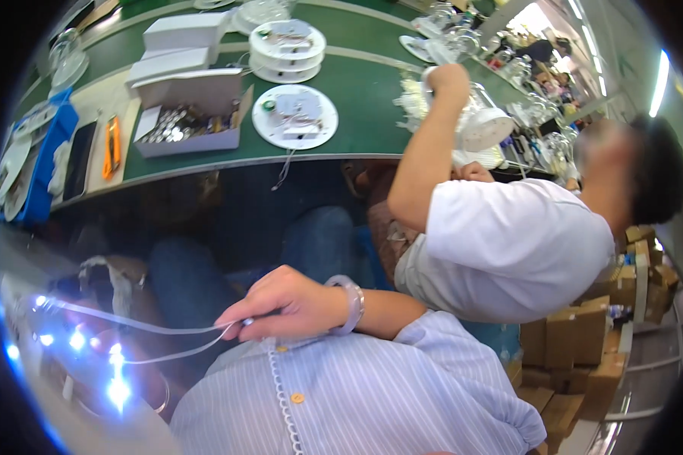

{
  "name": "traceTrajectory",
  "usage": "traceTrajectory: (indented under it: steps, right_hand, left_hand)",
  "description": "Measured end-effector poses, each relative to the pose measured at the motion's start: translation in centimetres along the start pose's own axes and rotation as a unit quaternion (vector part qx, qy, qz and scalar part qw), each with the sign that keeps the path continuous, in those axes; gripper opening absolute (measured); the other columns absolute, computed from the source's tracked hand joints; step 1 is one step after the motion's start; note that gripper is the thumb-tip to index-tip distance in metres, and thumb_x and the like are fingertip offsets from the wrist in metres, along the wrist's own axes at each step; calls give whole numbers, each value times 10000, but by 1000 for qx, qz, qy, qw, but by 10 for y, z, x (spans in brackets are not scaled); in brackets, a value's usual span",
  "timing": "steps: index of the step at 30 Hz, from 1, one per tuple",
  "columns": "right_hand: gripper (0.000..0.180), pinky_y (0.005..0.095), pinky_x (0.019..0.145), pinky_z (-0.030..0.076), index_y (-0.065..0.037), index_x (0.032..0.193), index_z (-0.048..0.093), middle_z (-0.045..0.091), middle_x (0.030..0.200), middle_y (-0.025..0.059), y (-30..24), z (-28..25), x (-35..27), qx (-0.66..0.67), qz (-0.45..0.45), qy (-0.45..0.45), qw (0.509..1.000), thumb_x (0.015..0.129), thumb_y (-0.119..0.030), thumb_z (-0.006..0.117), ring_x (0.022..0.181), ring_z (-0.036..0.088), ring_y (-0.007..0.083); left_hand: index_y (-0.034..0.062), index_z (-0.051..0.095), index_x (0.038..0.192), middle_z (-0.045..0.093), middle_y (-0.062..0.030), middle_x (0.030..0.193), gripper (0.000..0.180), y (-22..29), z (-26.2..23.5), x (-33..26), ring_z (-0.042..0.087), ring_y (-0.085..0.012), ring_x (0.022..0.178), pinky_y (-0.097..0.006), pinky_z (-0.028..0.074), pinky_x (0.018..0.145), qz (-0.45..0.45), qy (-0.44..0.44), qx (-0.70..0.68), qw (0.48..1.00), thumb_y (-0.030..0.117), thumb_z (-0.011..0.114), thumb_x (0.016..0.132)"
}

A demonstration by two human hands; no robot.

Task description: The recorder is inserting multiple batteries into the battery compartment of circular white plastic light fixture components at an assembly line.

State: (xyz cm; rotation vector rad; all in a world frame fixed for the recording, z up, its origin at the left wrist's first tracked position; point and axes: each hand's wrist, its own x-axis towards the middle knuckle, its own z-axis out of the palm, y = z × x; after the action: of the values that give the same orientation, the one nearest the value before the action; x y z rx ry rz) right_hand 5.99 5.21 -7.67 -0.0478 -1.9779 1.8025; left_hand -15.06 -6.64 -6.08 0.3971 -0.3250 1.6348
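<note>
Right hand (284, 303) fingers pinch clear strip (152, 330).

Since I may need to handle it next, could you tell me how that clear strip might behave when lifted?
Probably floppy: the clear strip curves and sags away from the right hand. Likely light, since fingertips alone pinch it. Its glossy surface may be slippery.
</note>
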Motion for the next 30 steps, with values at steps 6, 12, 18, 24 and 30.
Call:
traceTrajectory:
  steps: [6,12,18,24,30]
  right_hand:
    - [259,248,599,444,-10,985,534,607,794,79,-2,13,16,-60,-74,50,994,735,-75,554,688,588,180]
    - [241,252,576,442,-15,959,538,604,760,81,-1,18,19,-81,-80,40,993,730,-88,561,660,584,186]
    - [229,238,547,441,-14,945,543,606,740,81,-6,19,21,-64,-75,33,995,734,-101,565,631,585,175]
    - [226,239,533,438,-20,940,547,606,733,79,0,19,21,-69,-88,42,993,729,-100,571,624,585,172]
    - [184,229,504,431,-14,879,578,600,708,91,0,18,20,-71,-71,70,992,725,-114,572,564,567,160]
  left_hand:
    - [91,253,1249,263,-128,1278,496,-8,17,0,335,-304,1130,-308,475,468,128,-6,162,978,241,409,802]
    - [50,328,1200,320,-114,1253,518,-55,26,3,326,-243,1144,-165,450,432,445,92,124,882,52,534,724]
    - [61,253,1236,247,-113,1282,511,-21,3,-9,368,-283,1087,-222,466,511,288,-59,149,944,107,465,773]
    - [62,286,1214,320,-118,1223,476,7,-13,-18,440,-260,997,-252,475,582,197,-7,130,972,135,474,783]
    - [62,319,1193,393,-122,1164,444,24,-20,-21,513,-238,907,-282,485,654,97,46,108,988,163,484,793]
